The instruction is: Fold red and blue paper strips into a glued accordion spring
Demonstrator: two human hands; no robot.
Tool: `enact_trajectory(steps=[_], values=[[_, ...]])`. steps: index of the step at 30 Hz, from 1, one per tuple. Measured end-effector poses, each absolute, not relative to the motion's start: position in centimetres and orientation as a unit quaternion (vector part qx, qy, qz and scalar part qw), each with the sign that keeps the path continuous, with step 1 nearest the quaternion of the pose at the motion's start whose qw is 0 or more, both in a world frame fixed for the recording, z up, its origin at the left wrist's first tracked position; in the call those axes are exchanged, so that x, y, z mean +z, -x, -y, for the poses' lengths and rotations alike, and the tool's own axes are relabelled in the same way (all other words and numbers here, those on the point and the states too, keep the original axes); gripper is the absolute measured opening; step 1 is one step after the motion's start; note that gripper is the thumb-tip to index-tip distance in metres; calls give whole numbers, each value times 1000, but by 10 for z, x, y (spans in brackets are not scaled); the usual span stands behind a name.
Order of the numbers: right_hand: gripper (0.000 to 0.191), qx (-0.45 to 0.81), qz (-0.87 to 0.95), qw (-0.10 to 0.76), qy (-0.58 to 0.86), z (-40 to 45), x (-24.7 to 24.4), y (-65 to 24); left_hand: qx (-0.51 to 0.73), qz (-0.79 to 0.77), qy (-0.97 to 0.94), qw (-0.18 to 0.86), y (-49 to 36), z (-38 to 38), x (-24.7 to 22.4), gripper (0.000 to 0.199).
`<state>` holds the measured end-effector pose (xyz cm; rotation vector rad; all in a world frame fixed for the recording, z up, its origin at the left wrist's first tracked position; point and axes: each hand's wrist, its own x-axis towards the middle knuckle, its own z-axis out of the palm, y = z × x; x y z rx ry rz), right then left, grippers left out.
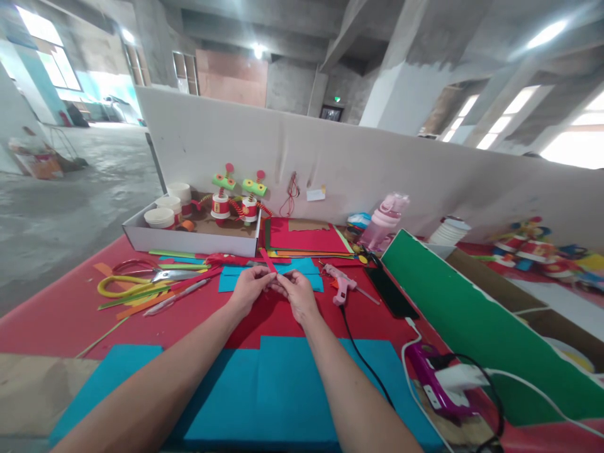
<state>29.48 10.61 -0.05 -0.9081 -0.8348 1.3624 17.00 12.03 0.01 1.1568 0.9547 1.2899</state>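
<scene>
Bare concrete hall [306, 28], grey, across the top of the frame. Tabletop covered in red [51, 308], lower half. Red narrow paper strip [267, 258], frame centre, upper end free, lower end between the two hands. Left hand [250, 289], bare: thumb and fingers closed on the strip. Right hand [297, 290], bare: fingertips pinched on the same end, just beside the left. Bright blue folded paper [304, 267], behind the hands; blue sheets [283, 396], lower centre, beneath the forearms. Pink glue gun with black cord [340, 283], right of centre. Black flat smartphone [391, 293], further right. Purple power strip [436, 387], lower right. Yellow-handled metal scissors [174, 275], left of centre, among coloured strips. White shallow cardboard box [189, 241], centre left, holding white-and-red paper cups [159, 218] and two cup figures with green heads [221, 206].
</scene>
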Motion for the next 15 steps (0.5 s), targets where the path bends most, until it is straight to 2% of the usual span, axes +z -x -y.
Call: enact_trajectory(steps=[4,10,15], values=[[36,589,340,631,373,-106,-2,-290,536,-394,-464,584,-170,-121,-2,31],[31,593,351,611,390,-107,-3,-293,543,-415,-478,551,-170,-121,-2,29],[20,606,324,627,366,-108,0,-298,543,-407,-472,563,-170,-122,-2,29]])
